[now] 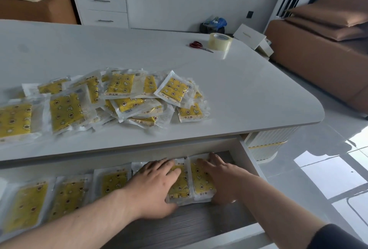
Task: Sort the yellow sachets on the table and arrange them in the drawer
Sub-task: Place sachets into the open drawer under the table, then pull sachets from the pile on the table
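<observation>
A loose heap of yellow sachets (123,97) in clear wrappers lies on the white table (249,93). Below the table's front edge the drawer (250,157) stands pulled out, with a row of sachets (69,195) lying flat along its grey floor. At the row's right end sit two sachets side by side. My left hand (155,187) lies flat on the left one (180,187), fingers straight, thumb at its near edge. My right hand (221,177) presses flat on the right one (202,184).
Red-handled scissors (198,46) and a roll of clear tape (220,41) lie at the table's far right. A white box (252,38) sits past the table's edge. Brown cardboard packages (318,53) stand on the floor to the right, a white cabinet (101,5) behind.
</observation>
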Motion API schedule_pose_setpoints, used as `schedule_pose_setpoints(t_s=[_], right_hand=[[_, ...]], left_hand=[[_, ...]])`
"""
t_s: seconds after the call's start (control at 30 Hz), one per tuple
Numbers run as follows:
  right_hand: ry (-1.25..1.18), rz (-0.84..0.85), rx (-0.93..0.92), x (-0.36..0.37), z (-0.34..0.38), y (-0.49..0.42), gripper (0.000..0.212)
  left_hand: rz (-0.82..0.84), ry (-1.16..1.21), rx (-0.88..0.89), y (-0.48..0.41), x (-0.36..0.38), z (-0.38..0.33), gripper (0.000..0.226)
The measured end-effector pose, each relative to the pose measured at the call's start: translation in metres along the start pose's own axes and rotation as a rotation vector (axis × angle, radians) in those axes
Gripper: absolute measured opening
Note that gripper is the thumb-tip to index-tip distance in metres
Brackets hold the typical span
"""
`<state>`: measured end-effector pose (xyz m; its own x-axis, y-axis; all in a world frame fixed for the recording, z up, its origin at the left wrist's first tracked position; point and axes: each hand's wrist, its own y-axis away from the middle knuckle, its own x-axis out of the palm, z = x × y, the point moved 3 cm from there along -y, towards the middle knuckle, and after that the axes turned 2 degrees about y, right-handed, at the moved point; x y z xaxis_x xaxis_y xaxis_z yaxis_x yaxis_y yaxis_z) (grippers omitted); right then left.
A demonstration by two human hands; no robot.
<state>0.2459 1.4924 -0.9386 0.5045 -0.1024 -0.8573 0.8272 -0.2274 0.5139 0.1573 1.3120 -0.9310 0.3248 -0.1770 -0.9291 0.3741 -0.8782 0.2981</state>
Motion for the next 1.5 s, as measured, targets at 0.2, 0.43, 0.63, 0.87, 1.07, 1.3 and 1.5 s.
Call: schedule_pose_setpoints(t_s=[0.2, 0.43, 0.63, 0.87, 1.07, 1.3, 1.5], right_hand=[[-0.235, -0.053, 0.120, -0.022, 0.002, 0.012, 0.060], [-0.289, 0.013, 0.025, -0.078, 0.026, 0.055, 0.026], [-0.774, -0.123, -0.022, -0.165, 0.043, 0.053, 0.026], [-0.488, -0.591, 0.366, -0.227, 0.053, -0.032, 0.037], [-0.354, -0.481, 0.463, -0.218, 0.061, -0.075, 0.051], [-0.445, -0.438, 0.536, -0.211, 0.056, -0.073, 0.056], [-0.443, -0.400, 0.611, -0.208, 0.059, -0.054, 0.057]], left_hand=[[-0.044, 0.195, -0.062, 0.058, -0.075, 0.000, 0.056], [-0.462, 0.642, -0.258, 0.130, -0.158, 0.028, 0.016], [-0.949, 0.739, -0.615, 0.150, -0.179, 0.132, 0.023], [-0.797, 0.589, -1.051, 0.153, -0.152, 0.222, 0.049], [-0.499, 0.353, -1.094, 0.140, -0.148, 0.220, 0.055], [-0.554, 0.550, -1.063, 0.141, -0.149, 0.229, 0.048], [-0.700, 0.836, -0.949, 0.153, -0.137, 0.242, 0.039]])
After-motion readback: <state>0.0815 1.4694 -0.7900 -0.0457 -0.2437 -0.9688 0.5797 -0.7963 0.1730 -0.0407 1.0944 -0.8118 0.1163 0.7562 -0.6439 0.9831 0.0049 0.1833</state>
